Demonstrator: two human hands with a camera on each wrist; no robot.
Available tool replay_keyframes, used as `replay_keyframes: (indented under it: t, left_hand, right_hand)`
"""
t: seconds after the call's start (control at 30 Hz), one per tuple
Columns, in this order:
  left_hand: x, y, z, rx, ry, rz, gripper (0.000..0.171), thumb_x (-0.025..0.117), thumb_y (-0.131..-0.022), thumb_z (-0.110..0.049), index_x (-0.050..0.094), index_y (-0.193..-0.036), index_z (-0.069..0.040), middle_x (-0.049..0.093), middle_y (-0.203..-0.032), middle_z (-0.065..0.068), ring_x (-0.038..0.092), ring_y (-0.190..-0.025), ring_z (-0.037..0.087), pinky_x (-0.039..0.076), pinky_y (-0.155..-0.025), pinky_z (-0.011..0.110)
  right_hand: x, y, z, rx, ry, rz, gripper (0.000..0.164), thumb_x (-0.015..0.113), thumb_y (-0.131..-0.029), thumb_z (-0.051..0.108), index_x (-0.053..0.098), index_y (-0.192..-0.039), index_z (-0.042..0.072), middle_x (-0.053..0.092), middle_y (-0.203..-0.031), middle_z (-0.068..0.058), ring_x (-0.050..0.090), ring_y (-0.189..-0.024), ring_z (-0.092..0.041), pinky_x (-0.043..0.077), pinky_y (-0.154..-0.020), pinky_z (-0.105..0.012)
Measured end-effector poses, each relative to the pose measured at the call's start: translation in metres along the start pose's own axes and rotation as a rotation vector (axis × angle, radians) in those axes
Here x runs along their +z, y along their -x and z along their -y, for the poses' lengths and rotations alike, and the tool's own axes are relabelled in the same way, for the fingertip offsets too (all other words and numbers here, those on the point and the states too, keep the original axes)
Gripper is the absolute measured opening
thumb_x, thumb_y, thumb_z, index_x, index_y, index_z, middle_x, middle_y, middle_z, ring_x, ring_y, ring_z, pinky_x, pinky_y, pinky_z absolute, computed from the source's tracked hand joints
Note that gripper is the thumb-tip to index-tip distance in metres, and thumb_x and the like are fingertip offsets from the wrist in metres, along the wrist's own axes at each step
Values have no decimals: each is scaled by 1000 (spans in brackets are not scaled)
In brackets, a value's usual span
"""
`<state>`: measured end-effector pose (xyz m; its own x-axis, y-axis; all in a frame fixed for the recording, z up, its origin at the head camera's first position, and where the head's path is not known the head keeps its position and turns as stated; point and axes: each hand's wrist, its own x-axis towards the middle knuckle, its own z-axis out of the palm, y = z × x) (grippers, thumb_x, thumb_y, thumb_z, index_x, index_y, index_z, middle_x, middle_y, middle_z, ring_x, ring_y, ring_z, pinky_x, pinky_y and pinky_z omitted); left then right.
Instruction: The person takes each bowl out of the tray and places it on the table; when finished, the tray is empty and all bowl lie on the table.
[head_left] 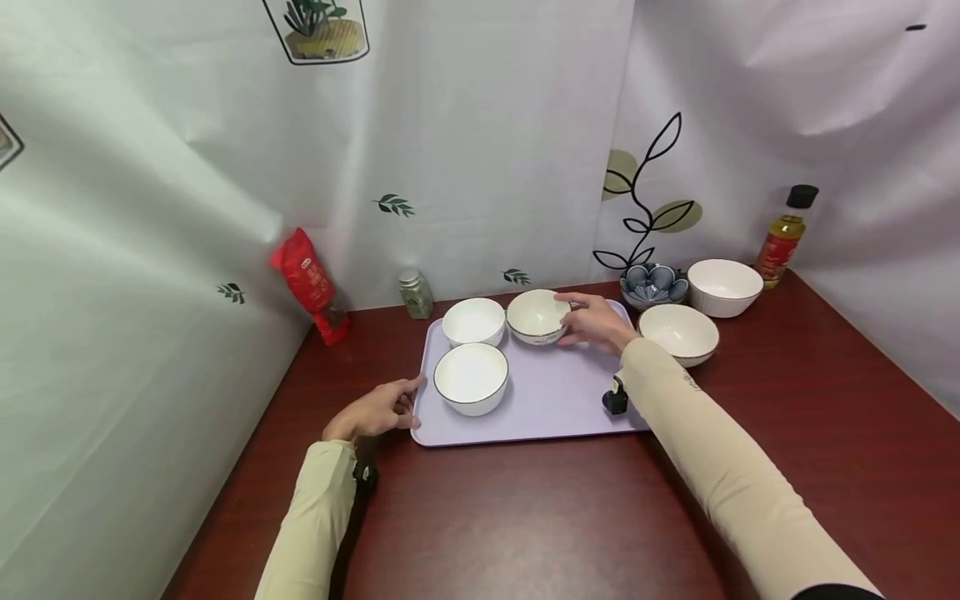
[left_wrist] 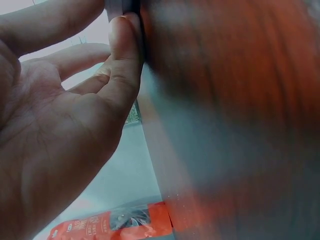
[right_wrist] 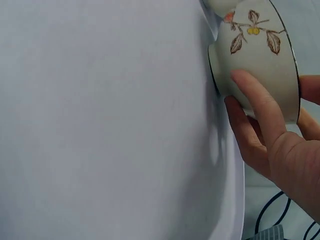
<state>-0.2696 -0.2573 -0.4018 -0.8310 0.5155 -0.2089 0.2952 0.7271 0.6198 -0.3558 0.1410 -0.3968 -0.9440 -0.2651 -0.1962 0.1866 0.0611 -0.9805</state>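
Had dark-red table (head_left: 487, 517) nearest, w/ lilac tray (head_left: 562, 404) on top. Held tray's L edge in L hand (head_left: 377, 408), fingers curled at rim. Saw dark-rimmed bowl (head_left: 471, 379) upright at tray's front L, nr L hand but apart. Pinched floral bowl (head_left: 536, 317) at tray's back in R hand (head_left: 596, 322), digits about wall & rim on bowl's R side; so had bowl just L of grip, mouth up, w/ leafy print showing in R wrist cam. Couldn't tell re foot touching tray. Saw plain white bowl (head_left: 474, 321) just L of floral bowl, also upright on tray. Noted cream bowl (head_left: 678, 333) just R of tray; behind it, blue petal-like bowl (head_left: 652, 287) & ribbed bowl (head_left: 723, 287); beside that, oil bottle (head_left: 783, 242). Spotted jar (head_left: 416, 293) behind tray's L end, red packet (head_left: 307, 279) farther L, leaning agst printed backdrop (head_left: 487, 167).
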Motion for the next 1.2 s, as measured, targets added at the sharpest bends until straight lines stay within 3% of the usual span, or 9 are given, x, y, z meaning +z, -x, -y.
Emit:
replay_keyframes:
  t: [0.33,0.5,0.8,0.87,1.03,1.2]
  left_hand:
    - [-1,-2,0,0,-8,-3,83,75,-84,-2,29,-152,12,62,-107,19,59,-94,21,50,-80,28]
    - [1,-1,0,8,-1,-3,82,74,-85,-2,29,-151,12,62,-109,20,60,-96,21,50,-81,28]
    - [0,1,-1,7,-25,-13,81,73,-86,-1,28,-152,13,62,-113,22,61,-99,24,53,-86,35]
    - [0,1,-1,0,-30,-13,82,73,-86,-2,28,-152,12,62,-113,22,61,-99,24,52,-87,36]
    - [2,5,2,-22,-35,-14,81,73,-86,-4,29,-153,10,61,-114,21,59,-98,23,50,-83,32]
    - [5,9,4,-33,-27,-16,80,73,-87,-3,30,-153,10,61,-113,18,57,-97,21,48,-80,27]
  right_hand:
    - [-23,29,15,-23,-84,68,67,45,-96,-8,27,-159,8,26,-158,-33,68,-95,-16,58,-92,-42]
    - [-38,58,29,-98,-47,119,68,46,-96,-7,25,-159,6,28,-157,-28,69,-95,-11,60,-87,-36]
    - [-89,114,43,-187,1,224,66,53,-96,-7,30,-157,4,11,-167,-17,67,-108,-10,59,-87,-39]
    - [-107,125,38,-218,18,258,63,53,-97,-6,34,-156,8,16,-166,-7,66,-112,-8,59,-88,-37]
    - [-152,148,21,-297,32,316,61,45,-98,-14,41,-154,11,45,-149,15,67,-113,-10,60,-86,-38]
    - [-192,166,7,-310,-39,413,65,36,-96,-21,41,-154,10,58,-143,11,70,-113,-18,58,-88,-41]
